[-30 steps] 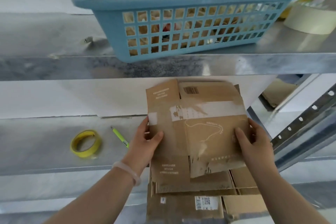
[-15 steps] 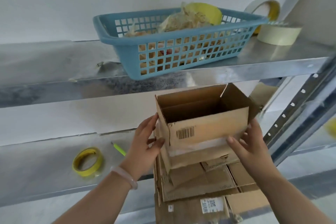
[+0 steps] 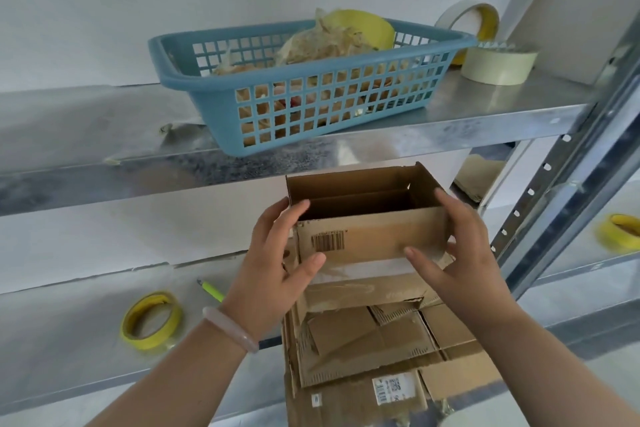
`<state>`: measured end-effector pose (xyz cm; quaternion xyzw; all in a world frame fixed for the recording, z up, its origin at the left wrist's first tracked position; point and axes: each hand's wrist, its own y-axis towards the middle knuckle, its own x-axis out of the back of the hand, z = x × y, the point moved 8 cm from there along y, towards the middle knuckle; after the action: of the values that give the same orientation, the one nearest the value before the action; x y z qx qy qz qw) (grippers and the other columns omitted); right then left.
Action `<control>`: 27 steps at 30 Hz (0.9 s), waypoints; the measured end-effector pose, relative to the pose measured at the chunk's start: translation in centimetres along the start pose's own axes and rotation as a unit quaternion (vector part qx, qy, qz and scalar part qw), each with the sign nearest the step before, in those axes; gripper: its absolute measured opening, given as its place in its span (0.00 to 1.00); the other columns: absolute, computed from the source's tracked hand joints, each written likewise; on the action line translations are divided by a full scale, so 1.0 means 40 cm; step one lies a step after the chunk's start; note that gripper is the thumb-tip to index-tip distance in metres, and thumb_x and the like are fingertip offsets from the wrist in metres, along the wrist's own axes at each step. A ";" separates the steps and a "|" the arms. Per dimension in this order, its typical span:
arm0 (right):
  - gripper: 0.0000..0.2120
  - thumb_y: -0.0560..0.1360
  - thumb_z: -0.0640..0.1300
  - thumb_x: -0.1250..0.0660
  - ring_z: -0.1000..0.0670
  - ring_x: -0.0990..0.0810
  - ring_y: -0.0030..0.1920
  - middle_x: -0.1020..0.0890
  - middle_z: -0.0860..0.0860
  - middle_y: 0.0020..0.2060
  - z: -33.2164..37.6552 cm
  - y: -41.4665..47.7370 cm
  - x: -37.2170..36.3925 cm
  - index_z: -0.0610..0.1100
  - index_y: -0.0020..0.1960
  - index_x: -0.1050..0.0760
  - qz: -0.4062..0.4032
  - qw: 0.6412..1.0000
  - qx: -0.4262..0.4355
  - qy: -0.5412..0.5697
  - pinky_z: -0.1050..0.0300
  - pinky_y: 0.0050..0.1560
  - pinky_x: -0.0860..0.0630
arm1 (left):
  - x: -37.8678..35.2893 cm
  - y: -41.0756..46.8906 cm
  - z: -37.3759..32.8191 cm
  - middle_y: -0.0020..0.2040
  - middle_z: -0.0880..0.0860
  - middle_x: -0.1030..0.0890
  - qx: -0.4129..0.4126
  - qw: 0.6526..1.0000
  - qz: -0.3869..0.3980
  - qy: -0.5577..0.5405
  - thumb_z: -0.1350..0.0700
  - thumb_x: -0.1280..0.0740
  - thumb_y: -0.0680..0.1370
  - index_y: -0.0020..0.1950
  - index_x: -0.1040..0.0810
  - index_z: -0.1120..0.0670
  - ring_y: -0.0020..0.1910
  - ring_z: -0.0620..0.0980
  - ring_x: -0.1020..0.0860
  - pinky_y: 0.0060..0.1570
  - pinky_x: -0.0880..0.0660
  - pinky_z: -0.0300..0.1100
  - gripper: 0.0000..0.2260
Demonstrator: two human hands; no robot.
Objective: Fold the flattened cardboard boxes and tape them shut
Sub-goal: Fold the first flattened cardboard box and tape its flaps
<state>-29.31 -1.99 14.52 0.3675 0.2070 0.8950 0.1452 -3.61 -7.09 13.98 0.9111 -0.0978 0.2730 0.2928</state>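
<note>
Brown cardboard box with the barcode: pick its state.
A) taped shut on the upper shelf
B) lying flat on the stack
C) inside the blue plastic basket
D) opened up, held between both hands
D: the brown cardboard box with the barcode is opened into shape with its top open. The left hand and the right hand grip its two sides above the stack of flattened cardboard.

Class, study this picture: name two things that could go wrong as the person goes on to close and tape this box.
1. Both the left hand and right hand grip the box; fetching the yellow tape roll frees one, so the box may collapse flat.
2. Its raised flap sits near the upper shelf and might catch.
</note>
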 end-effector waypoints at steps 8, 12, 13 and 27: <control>0.18 0.68 0.52 0.26 0.71 0.37 0.62 0.39 0.77 0.62 0.016 0.046 0.007 0.66 0.52 0.29 0.043 0.999 -0.008 0.023 0.70 0.54 0.33 | 0.001 0.022 -0.004 0.69 0.42 0.36 0.010 0.996 0.037 0.083 0.34 0.43 0.75 0.57 0.30 0.36 0.63 0.38 0.32 0.59 0.23 0.45 0.14; 0.13 0.66 0.52 0.25 0.63 0.31 0.64 0.33 0.71 0.64 0.013 0.065 0.017 0.63 0.46 0.24 0.083 0.992 -0.035 0.086 0.63 0.52 0.27 | 0.003 0.043 -0.025 0.64 0.42 0.32 0.017 0.992 0.065 0.111 0.39 0.38 0.75 0.48 0.26 0.38 0.56 0.39 0.30 0.56 0.24 0.43 0.06; 0.11 0.65 0.52 0.24 0.64 0.33 0.67 0.32 0.67 0.66 0.008 0.069 0.017 0.61 0.44 0.22 0.096 0.989 -0.049 0.101 0.62 0.54 0.27 | 0.001 0.048 -0.025 0.65 0.42 0.32 0.027 0.991 0.083 0.106 0.39 0.37 0.75 0.45 0.24 0.38 0.57 0.40 0.30 0.56 0.26 0.42 0.05; 0.09 0.67 0.64 0.32 0.64 0.39 0.71 0.39 0.66 0.74 0.015 0.072 -0.011 0.60 0.38 0.24 0.104 0.994 0.037 0.022 0.59 0.65 0.34 | 0.000 0.035 -0.005 0.70 0.31 0.43 0.028 0.998 0.032 0.051 0.32 0.41 0.74 0.56 0.25 0.31 0.67 0.26 0.42 0.62 0.38 0.31 0.13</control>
<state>-28.88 -4.51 16.03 0.3726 0.2036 0.9048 0.0336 -4.16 -8.11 14.78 0.9001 -0.1043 0.3314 0.2630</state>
